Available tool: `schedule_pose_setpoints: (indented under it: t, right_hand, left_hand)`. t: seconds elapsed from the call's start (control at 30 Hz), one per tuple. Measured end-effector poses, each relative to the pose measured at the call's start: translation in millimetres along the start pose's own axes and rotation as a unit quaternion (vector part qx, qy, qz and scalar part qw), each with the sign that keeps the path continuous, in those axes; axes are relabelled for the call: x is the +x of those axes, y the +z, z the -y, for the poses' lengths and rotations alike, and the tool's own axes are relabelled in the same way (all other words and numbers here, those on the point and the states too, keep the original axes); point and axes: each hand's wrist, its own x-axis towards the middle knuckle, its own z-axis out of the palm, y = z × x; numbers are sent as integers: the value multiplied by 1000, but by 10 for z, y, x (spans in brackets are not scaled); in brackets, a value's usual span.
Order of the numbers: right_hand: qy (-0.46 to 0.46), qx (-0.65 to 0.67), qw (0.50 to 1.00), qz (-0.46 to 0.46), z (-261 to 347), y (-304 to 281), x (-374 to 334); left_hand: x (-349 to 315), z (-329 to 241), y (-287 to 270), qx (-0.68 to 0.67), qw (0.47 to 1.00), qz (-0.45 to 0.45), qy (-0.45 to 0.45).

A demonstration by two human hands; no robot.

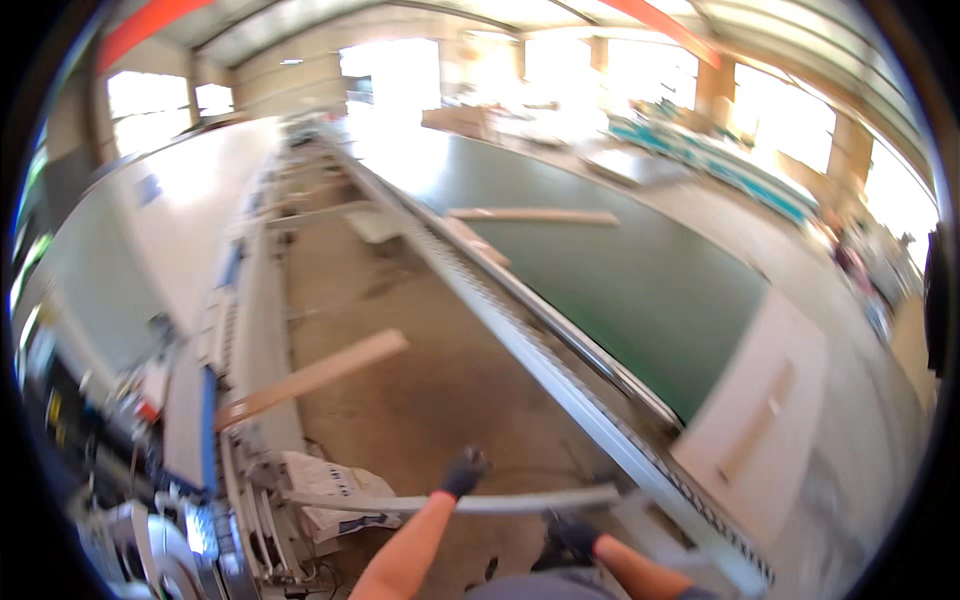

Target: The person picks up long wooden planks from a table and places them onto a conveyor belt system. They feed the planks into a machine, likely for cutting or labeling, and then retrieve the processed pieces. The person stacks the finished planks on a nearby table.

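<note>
Dark-gloved L hand & R hand blurry, sack pt.-hidden by bar

In front of me a pale grey bar, long and narrow, stretches crosswise above the floor. Its left part passes over a white bag; its right end sits near the slanting metal rail. It looks bare and unbroken.

Flat brown floor is lying open mid-frame; a pale narrow metal bar is crossing the lower centre, a flat brown wooden plank is jutting from the left, and a long grey metal rail is bounding the right.
</note>
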Motion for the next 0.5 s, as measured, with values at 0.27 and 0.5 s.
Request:
schedule_pose_setpoints:
  t: [0.27, 0.5]
  right_hand:
    - [-46, 528, 830, -173, -403, -1062, -1733]
    - [-89, 512, 735, -437, -1618, -1547, -2564]
  left_hand:
    - [694, -2953, 1986, -15, 956, 97, 277]
    - [612, -4223, 4270, 210, 912, 305, 178]
